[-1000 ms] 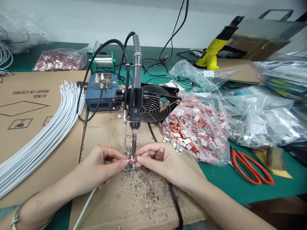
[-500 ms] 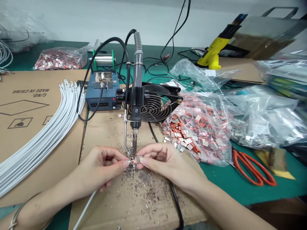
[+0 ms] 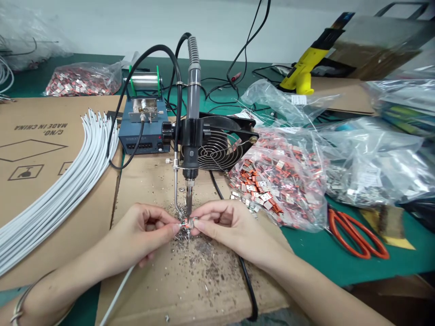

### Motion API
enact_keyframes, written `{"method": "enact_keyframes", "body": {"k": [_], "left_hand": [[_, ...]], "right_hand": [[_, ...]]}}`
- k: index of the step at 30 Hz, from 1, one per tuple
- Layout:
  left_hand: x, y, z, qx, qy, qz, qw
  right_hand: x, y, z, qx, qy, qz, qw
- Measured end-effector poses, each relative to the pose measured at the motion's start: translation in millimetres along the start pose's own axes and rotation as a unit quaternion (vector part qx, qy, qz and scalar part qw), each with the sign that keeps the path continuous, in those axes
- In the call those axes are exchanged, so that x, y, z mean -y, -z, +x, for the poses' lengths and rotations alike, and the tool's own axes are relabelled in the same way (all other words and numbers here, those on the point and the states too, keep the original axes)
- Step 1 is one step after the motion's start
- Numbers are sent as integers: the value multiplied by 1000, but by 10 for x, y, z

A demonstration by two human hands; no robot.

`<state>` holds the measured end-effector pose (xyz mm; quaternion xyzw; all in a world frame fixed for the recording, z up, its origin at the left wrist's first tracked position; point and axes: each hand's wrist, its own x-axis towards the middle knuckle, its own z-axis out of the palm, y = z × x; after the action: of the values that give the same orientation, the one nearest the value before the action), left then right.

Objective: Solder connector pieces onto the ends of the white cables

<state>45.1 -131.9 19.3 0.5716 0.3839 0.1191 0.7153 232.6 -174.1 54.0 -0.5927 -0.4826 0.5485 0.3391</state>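
Observation:
My left hand (image 3: 154,231) pinches the end of a white cable (image 3: 118,290), whose small coloured wires reach the tip area of a mounted soldering iron (image 3: 192,158). Opposite it, my right hand (image 3: 220,222) pinches a small metal USB connector (image 3: 191,222) between thumb and fingers. Wires and connector meet just below the iron's tip; whether they touch is too small to tell. Solder bits and dark specks lie on the cardboard (image 3: 152,294) beneath both hands.
Behind stand a blue soldering station (image 3: 142,136), a solder spool (image 3: 144,81) and a black fan (image 3: 220,145). White cables (image 3: 68,190) lie left. Rightward are a bag of orange connectors (image 3: 282,176), orange-handled scissors (image 3: 356,235) and a yellow heat gun (image 3: 306,68).
My right hand has shifted slightly left with the connector, closer to my left hand. The whole view has also moved a little.

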Motion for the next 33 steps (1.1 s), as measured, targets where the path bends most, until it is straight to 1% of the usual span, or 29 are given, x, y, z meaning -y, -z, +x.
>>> {"method": "enact_keyframes", "body": {"k": [7,12,14,19,26,33], "left_hand": [[-6,6,-6,0,-10,13,1000],[12,-7,-11,-25,-80,56,995],[14,-9,-8,-31,-91,76,992],[1,-5,-9,-35,-85,119,989],[20,-17,-38,-31,-85,97,991],[45,-45,-33,-41,-88,98,990]], "right_hand": [[-5,-9,-13,0,11,-9,1000],[-3,2,-26,5,15,-6,1000],[-2,0,-23,7,15,-12,1000],[8,-15,-25,2,14,-10,1000],[28,0,-42,9,15,-1,1000],[32,26,-50,32,9,11,999]]}}
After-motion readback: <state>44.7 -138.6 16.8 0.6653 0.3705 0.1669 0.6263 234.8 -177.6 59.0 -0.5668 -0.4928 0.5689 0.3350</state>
